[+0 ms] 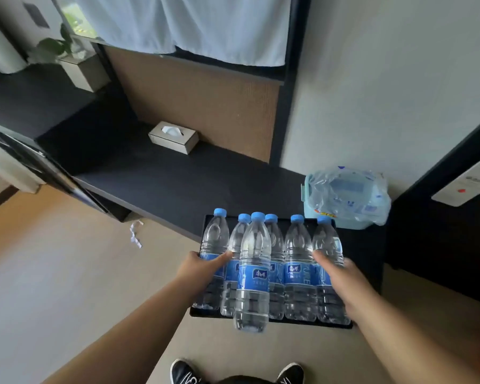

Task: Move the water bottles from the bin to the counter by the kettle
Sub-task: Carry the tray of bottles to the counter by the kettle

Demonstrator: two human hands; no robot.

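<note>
six clear bottles [298, 270] with blue caps and labels stand upright in the black bin [363, 261], at the counter's [155, 176] near edge. my left hand [203, 268] and right hand [341, 275] each grip an end bottle.

Floor: pale wood-look floor [53, 273], a white paper scrap [135, 234] lying left of the grip.
Counter: long dark counter [155, 178] beyond the grip; 1 tissue box [173, 137] on it, against a brown panel [200, 101].
Wall: pale wall [385, 87] above and right.
Window: white curtain [205, 26] far above; daylight at its left edge.
Plant: green leaves [53, 45] far upper left.
</note>
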